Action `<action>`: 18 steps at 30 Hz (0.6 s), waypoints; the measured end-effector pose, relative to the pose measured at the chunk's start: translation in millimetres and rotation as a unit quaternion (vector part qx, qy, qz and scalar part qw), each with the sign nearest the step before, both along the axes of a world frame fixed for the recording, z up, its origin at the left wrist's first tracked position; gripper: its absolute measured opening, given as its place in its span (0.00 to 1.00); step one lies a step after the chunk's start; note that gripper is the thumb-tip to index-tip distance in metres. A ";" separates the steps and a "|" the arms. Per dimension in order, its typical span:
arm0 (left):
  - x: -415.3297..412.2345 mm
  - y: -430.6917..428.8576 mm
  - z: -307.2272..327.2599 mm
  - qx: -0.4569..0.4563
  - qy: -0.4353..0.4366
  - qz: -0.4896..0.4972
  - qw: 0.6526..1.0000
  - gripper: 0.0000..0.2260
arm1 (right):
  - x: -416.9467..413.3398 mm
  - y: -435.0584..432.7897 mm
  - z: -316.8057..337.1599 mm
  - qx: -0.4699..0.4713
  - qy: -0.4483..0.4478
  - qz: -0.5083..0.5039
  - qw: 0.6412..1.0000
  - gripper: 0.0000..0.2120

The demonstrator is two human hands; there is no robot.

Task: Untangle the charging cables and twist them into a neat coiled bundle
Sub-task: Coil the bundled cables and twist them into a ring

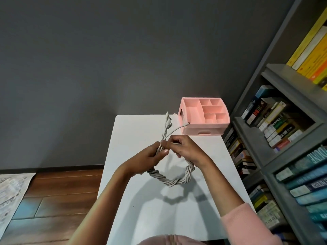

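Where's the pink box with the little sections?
In the head view, the pink organizer sits on the white table, far right corner, beside the bookshelf, just beyond the cable plugs.

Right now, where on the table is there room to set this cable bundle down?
Bare white table left of the twisted cables and along the near edge. Crowded far right: pink organizer, with cable plugs beside it.

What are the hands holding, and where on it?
The twisted cable bundle: left hand grips it below the loose plug ends, right hand pinches alongside.
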State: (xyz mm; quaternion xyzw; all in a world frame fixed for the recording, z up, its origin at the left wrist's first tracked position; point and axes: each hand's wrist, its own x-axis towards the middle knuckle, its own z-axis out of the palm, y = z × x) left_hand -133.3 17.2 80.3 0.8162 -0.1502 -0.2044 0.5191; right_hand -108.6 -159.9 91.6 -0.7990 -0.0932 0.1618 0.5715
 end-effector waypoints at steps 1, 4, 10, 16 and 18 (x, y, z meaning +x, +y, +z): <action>-0.5 -0.1 -5.2 0.010 -0.010 -0.008 1.000 0.19 | 1.4 -1.1 -0.5 0.010 0.018 0.005 1.000 0.11; -3.4 -7.0 -10.2 0.038 -0.030 -0.020 0.999 0.13 | 5.3 -5.8 -0.2 0.130 0.115 0.031 0.984 0.13; -3.8 -17.5 -11.8 0.104 -0.052 -0.055 0.992 0.14 | 7.6 -3.5 2.0 0.166 0.104 -0.012 0.981 0.03; 4.7 -13.9 -12.0 0.127 -0.066 -0.082 0.986 0.13 | 10.2 6.1 9.6 0.121 0.041 -0.029 0.991 0.05; 8.0 -12.1 -12.3 0.145 -0.067 -0.082 0.984 0.14 | 11.9 8.1 14.5 0.101 0.044 -0.015 0.994 0.06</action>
